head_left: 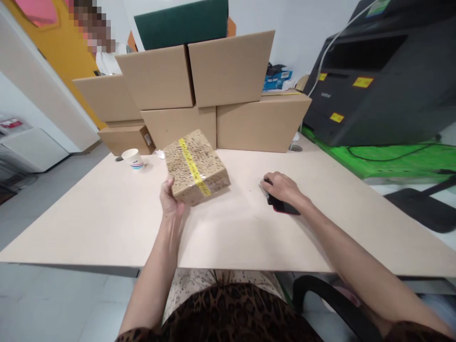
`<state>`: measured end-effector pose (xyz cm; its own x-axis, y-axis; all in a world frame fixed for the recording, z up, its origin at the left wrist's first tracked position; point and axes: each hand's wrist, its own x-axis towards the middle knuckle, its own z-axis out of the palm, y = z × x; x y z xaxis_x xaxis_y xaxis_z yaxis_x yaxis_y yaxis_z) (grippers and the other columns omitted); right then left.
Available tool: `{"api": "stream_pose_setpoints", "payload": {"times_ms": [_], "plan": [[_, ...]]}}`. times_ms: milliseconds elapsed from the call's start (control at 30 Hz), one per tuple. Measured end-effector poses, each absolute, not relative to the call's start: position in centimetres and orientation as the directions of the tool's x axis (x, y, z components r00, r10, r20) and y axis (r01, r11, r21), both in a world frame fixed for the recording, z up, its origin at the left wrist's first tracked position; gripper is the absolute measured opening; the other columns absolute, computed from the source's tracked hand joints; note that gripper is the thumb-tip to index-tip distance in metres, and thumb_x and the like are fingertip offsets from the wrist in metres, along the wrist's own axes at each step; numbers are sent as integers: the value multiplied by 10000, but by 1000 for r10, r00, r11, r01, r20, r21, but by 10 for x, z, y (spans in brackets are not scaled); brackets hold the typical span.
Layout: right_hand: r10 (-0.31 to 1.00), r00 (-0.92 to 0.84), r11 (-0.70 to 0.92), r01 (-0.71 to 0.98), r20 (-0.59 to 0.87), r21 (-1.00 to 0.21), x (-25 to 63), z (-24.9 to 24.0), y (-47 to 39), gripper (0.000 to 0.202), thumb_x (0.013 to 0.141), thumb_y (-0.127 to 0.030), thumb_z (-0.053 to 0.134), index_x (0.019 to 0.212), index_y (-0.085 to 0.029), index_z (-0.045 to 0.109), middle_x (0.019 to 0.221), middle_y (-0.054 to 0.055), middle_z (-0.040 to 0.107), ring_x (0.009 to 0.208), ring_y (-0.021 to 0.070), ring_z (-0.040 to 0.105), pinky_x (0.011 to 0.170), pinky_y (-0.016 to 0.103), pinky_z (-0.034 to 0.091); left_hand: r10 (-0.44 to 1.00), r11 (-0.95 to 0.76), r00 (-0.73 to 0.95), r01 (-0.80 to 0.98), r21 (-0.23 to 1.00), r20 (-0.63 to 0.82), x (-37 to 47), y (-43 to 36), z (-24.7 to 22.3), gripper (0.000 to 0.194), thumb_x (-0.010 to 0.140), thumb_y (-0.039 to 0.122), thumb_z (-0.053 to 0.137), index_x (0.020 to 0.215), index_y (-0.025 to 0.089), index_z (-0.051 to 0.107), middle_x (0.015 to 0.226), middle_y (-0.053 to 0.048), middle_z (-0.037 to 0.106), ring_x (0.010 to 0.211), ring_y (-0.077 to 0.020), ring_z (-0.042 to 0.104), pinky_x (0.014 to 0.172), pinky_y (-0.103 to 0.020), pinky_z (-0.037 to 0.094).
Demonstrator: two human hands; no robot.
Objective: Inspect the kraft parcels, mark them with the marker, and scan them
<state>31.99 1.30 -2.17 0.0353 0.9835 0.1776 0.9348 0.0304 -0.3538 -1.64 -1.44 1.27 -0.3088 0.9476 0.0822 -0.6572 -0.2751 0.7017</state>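
My left hand (169,199) grips the near left corner of a cardboard box (199,156) with dark speckles and a strip of yellow printed tape over its top. The box is tilted, and its underside hides some of my fingers. Farther right, my right hand (283,186) is closed over a small black object (269,197), mostly covered by the fingers, so its kind does not show. Right under the wrist lies a flat dark phone-like thing (288,208) with a red edge. A paper cup (133,158) stands to the left of the box.
Large cardboard boxes (249,128) line the back of the pale table (221,237), with a dark green box (181,26) on top. At the right a big black machine (377,90) stands on a green surface (377,161). Another person (107,59) is behind the boxes. A chair armrest (320,289) is below the table edge.
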Motion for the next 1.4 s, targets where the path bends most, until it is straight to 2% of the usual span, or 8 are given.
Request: {"api": "stream_pose_setpoints", "payload": {"times_ms": [167, 300, 433, 533, 733, 967, 1133, 1400], "plan": [[982, -53, 117, 925, 181, -363, 311, -26, 3, 272, 919, -285, 555, 1059, -172, 759, 1154, 187, 749, 1136, 337, 688, 961, 424, 504, 981, -130, -194, -575, 808, 20, 2, -23, 7, 561, 572, 257, 812, 1122, 251, 702, 1185, -19, 750, 1073, -202, 687, 883, -269, 536], [977, -100, 201, 736, 190, -647, 302, -21, -8, 325, 909, -399, 564, 1067, -202, 768, 1107, 142, 777, 1050, 321, 716, 926, 445, 549, 972, 12, -188, -568, 823, -144, 2, -23, 2, 557, 624, 313, 834, 1158, 256, 691, 967, 10, 717, 867, -147, 658, 725, -230, 483], [982, -140, 161, 299, 123, -941, 277, -16, -23, 513, 881, -665, 573, 1081, -235, 767, 1104, 113, 777, 955, 287, 723, 747, 395, 598, 968, -7, -206, -594, 805, -143, 0, -21, -1, 480, 665, 371, 835, 1108, 238, 706, 847, 24, 670, 768, -126, 624, 688, -226, 455], [988, -126, 97, 14, 94, -995, 259, -14, -31, 507, 822, -693, 683, 1036, -242, 770, 1080, 91, 775, 927, 239, 718, 688, 322, 599, 969, -76, -233, -589, 805, -79, 0, -19, -3, 504, 626, 405, 877, 1070, 218, 727, 924, -3, 716, 903, -158, 661, 779, -239, 480], [996, -85, -60, -331, -34, -942, 246, -12, -36, 303, 826, -478, 792, 1004, -240, 733, 862, 30, 741, 705, 163, 686, 631, 297, 621, 954, -254, -282, -562, 787, 106, -3, -13, -8, 505, 651, 481, 888, 1050, 196, 766, 1258, -99, 739, 1315, -272, 590, 1039, -327, 467], [997, -20, -78, -302, -75, -950, 236, -10, -46, 455, 773, -435, 838, 1175, -291, 682, 1025, 33, 758, 810, 193, 720, 615, 309, 633, 963, -263, -192, -501, 825, 191, -2, -17, -8, 576, 698, 543, 876, 1161, 224, 754, 1272, -94, 737, 1145, -242, 652, 880, -310, 503], [998, 43, -28, -239, -39, -971, 237, -17, -44, 571, 698, -452, 883, 1205, -289, 679, 1204, 60, 731, 1005, 226, 720, 680, 299, 633, 948, -178, -316, -389, 904, 51, -8, -12, -12, 452, 759, 625, 773, 894, 195, 745, 976, -48, 749, 861, -170, 653, 700, -256, 465], [998, -4, -68, -286, -70, -956, 229, -20, -43, 514, 742, -451, 848, 1205, -302, 684, 1205, 42, 734, 974, 205, 708, 717, 330, 634, 973, -36, -228, -334, 942, -44, -4, -13, -14, 666, 815, 800, 622, 1026, 184, 765, 1137, -92, 790, 1185, -286, 678, 983, -373, 526]]}}
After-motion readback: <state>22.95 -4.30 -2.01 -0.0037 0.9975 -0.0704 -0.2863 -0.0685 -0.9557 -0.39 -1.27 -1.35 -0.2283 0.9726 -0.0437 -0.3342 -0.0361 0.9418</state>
